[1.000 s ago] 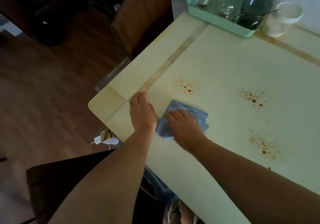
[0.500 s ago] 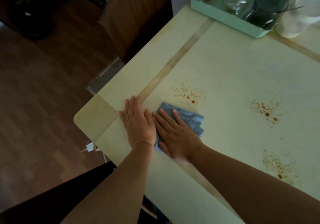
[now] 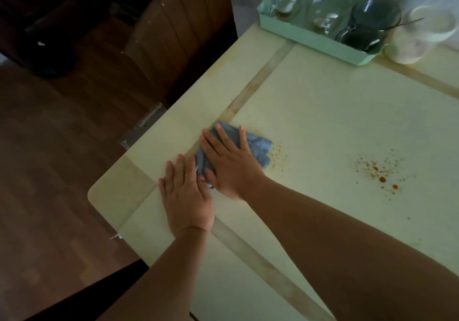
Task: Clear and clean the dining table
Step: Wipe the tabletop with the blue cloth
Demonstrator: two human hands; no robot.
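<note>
Right hand presses flat, fingers straight, on the blue cloth beside orange spatter; left hand lies flat and empty on the tabletop.

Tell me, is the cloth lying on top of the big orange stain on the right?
No, the cloth sits under the right hand, apart from that stain.
</note>
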